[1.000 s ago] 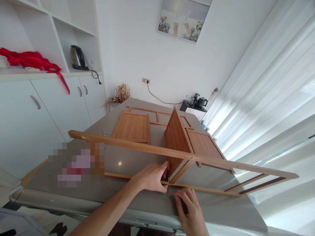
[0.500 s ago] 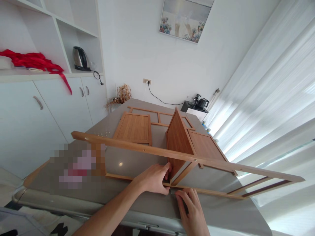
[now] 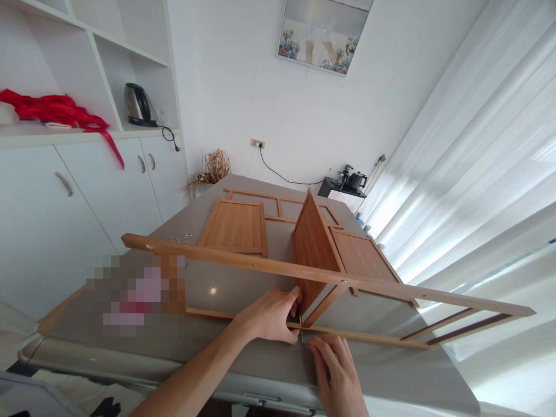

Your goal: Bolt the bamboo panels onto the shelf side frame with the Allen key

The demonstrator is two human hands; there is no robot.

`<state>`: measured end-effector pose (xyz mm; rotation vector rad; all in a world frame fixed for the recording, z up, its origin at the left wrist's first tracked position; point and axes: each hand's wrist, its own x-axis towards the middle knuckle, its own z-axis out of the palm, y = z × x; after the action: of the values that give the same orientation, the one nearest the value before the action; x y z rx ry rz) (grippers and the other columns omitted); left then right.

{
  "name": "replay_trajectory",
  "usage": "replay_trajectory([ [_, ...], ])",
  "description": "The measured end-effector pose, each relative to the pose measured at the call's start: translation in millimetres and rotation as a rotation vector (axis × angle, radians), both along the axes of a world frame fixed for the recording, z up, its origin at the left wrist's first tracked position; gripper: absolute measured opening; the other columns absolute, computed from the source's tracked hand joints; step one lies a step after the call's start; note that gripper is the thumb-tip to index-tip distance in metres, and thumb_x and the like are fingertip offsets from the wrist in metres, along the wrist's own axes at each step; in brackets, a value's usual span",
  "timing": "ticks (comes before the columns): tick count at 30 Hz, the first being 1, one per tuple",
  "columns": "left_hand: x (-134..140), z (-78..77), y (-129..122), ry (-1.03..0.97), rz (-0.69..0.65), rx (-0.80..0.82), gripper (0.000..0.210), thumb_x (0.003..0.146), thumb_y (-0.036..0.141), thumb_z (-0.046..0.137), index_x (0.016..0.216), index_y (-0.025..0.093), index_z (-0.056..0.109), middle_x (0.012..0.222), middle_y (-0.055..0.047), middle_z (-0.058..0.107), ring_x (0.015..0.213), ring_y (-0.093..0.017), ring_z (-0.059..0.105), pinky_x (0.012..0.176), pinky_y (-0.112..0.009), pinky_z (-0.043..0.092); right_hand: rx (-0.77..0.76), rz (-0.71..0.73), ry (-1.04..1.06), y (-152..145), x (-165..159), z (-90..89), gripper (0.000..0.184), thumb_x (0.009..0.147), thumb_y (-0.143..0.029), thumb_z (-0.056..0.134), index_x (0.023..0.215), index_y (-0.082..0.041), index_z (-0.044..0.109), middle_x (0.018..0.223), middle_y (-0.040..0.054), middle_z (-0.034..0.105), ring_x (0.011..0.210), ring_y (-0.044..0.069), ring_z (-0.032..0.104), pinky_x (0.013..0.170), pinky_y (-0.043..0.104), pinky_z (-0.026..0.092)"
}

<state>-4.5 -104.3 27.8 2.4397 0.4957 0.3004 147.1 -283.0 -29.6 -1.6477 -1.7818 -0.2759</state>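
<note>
A long wooden frame [image 3: 260, 265] stands on its side across the near half of the table, with a wooden panel [image 3: 315, 243] upright against it. My left hand [image 3: 271, 315] grips the frame's lower rail at the panel's bottom corner, fingers behind and thumb in front. Just to the right, my right hand [image 3: 336, 365] pinches a thin metal piece, which looks like a hex key [image 3: 303, 337], against the front of that rail. Its far end is too small to make out. A screw head [image 3: 344, 282] shows in the upper rail above.
Flat on the grey table [image 3: 243, 359] lie a second panel [image 3: 234, 226], a third panel [image 3: 367, 255] and another open frame [image 3: 278, 207]. Small hardware pieces [image 3: 185, 236] sit at the left, near a blurred patch [image 3: 139, 295]. A white curtain [image 3: 490, 191] hangs at the right.
The whole view has shifted slightly. Both hands keep their places at the lower rail, with the right fingers turned a little around the metal piece.
</note>
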Motion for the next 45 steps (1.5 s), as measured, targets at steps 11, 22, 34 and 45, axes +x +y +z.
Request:
replay_trajectory([
  [11, -0.8, 1.6, -1.0, 0.01, 0.001, -0.003, 0.043, 0.065, 0.036, 0.072, 0.098, 0.025, 0.046, 0.09, 0.0, 0.07, 0.078, -0.022, 0.065, 0.066, -0.029, 0.043, 0.074, -0.081, -0.235, 5.4, -16.5, 15.6, 0.02, 0.102, -0.016, 0.045, 0.109, -0.02, 0.062, 0.095, 0.0072, 0.064, 0.087, 0.022, 0.061, 0.078, 0.035, 0.051],
  [22, -0.2, 6.5, -2.1, 0.037, 0.002, -0.007, 0.043, 0.066, 0.036, 0.072, 0.099, 0.025, 0.046, 0.091, 0.001, 0.069, 0.078, -0.022, 0.065, 0.066, -0.029, 0.042, 0.01, -0.053, -0.121, 6.9, -14.2, 19.8, 0.021, 0.102, -0.014, 0.044, 0.11, -0.021, 0.061, 0.102, 0.0072, 0.062, 0.091, 0.02, 0.06, 0.08, 0.033, 0.051],
  [34, -0.5, 7.8, -2.1, 0.045, 0.001, -0.008, 0.043, 0.067, 0.035, 0.072, 0.1, 0.025, 0.047, 0.091, 0.001, 0.07, 0.079, -0.022, 0.066, 0.066, -0.029, 0.042, 0.04, -0.054, -0.174, 1.3, -10.0, 18.1, 0.021, 0.103, -0.018, 0.043, 0.109, -0.022, 0.063, 0.096, 0.0055, 0.066, 0.085, 0.019, 0.064, 0.076, 0.033, 0.053],
  [45, 0.2, 5.8, -2.5, 0.048, 0.011, -0.007, 0.043, 0.066, 0.035, 0.072, 0.099, 0.024, 0.047, 0.092, 0.0, 0.07, 0.081, -0.023, 0.067, 0.067, -0.029, 0.043, 0.06, -0.082, -0.203, 1.8, -9.7, 11.3, 0.021, 0.102, -0.015, 0.045, 0.113, -0.021, 0.062, 0.101, 0.0069, 0.066, 0.089, 0.021, 0.062, 0.079, 0.035, 0.05],
])
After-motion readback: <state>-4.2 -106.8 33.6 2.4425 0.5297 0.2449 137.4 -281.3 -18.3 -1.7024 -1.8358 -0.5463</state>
